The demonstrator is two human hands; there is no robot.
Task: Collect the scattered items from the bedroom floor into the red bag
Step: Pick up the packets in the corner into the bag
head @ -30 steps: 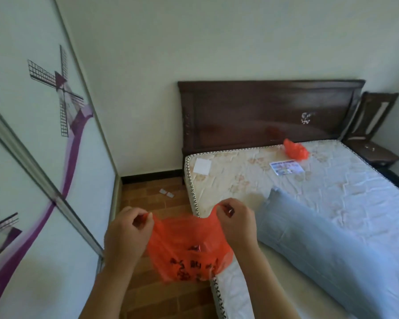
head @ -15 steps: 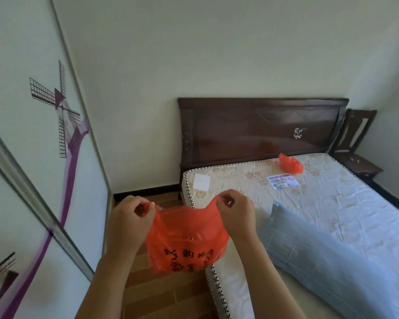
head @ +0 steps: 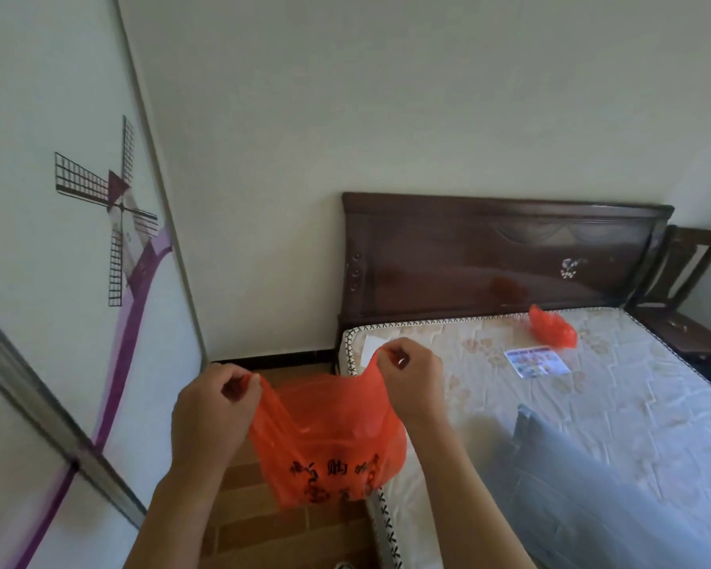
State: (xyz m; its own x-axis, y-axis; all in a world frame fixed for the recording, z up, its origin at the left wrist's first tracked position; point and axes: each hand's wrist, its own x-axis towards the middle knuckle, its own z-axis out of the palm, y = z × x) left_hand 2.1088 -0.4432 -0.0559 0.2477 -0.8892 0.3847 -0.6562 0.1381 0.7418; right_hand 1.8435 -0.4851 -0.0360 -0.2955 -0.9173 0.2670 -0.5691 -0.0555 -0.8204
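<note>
I hold a red plastic bag (head: 329,441) with black printed characters in front of me, over the strip of floor beside the bed. My left hand (head: 210,416) pinches its left handle and my right hand (head: 411,379) pinches its right handle, pulling the mouth apart. The bag hangs slack and hides most of the wooden floor (head: 259,523) behind it. No scattered floor items show in this view.
A bed with a bare mattress (head: 616,400) and dark headboard (head: 505,252) fills the right. On it lie a crumpled red bag (head: 551,331), a printed card (head: 536,360), a white paper and a blue pillow (head: 592,498). A windmill-patterned wardrobe door (head: 70,281) is left; a chair (head: 690,281) stands far right.
My view has tilted upward, so the small items on the floor by the bed corner have dropped behind the bag. Both hands still hold the bag's handles apart.
</note>
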